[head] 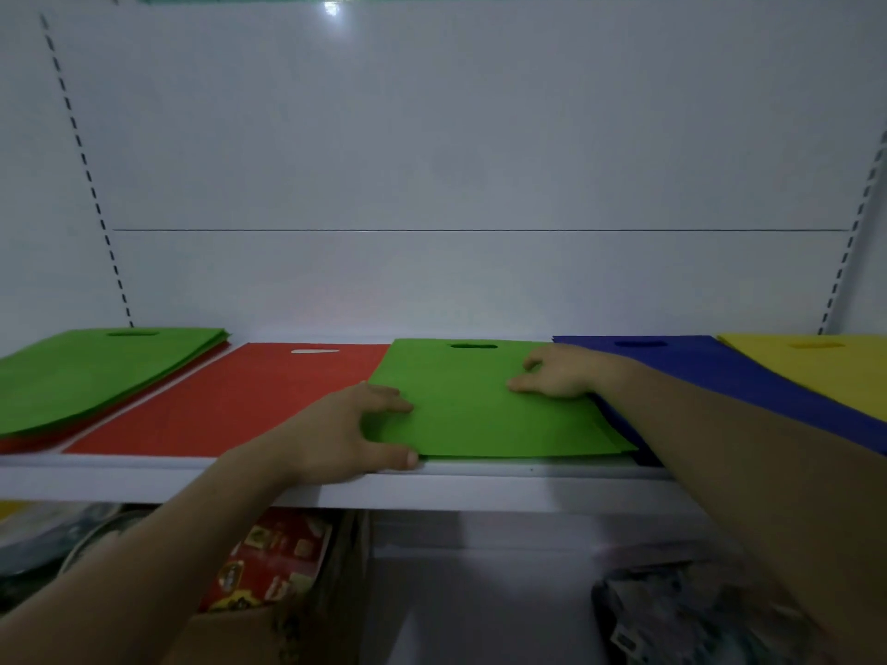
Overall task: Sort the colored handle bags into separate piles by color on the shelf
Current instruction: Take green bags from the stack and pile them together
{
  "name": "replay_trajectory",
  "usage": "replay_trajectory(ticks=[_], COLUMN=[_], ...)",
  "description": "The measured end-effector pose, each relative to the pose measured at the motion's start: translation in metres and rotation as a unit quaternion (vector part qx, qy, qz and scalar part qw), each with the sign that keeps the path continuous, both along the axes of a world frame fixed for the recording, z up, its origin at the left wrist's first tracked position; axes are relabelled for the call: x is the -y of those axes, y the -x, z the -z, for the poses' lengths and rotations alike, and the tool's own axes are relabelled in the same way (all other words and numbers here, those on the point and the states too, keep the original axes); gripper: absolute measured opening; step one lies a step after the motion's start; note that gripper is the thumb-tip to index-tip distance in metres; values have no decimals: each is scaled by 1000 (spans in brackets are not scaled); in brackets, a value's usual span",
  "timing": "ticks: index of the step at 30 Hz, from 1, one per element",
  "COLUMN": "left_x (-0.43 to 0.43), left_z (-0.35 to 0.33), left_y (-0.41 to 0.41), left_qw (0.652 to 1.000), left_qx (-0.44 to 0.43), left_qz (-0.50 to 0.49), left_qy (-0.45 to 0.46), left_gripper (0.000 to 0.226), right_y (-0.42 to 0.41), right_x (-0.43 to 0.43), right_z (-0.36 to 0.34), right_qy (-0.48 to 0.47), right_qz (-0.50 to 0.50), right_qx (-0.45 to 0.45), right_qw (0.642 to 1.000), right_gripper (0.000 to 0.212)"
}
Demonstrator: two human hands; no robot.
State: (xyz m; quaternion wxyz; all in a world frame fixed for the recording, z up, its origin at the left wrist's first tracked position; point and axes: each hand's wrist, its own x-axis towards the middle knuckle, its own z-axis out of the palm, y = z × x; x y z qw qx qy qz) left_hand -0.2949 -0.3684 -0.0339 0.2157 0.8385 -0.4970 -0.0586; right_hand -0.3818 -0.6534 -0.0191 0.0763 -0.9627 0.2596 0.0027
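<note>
**Green bag half lifted**

The green bag [480,405] lay on the shelf [480,489] between my hands, left hand [336,439] pinching its near corner, right hand [557,376] loose on top. Dragging it could skew the blue bag [720,371] under my right wrist.

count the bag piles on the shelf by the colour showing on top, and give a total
green: 2, the left green pile and the centre green pile
red: 1, the red pile
blue: 1, the blue pile
yellow: 1, the yellow pile
total: 5
</note>
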Motion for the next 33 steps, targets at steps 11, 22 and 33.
replay_trajectory(ticks=[11, 22, 33], left_x=[-2, 3, -46], left_z=[6, -9, -23], left_y=[-1, 2, -3], left_qw=[998, 997, 978], left_qx=[46, 5, 26], left_qz=[-34, -66, -198], left_qy=[7, 32, 53], left_gripper=[129, 106, 57], right_y=[5, -15, -66], right_x=[0, -1, -65], right_z=[6, -19, -32], right_qy=[21, 54, 49], right_qz=[2, -48, -148], right_qx=[1, 8, 49], right_qw=[1000, 997, 987], right_gripper=[60, 65, 65])
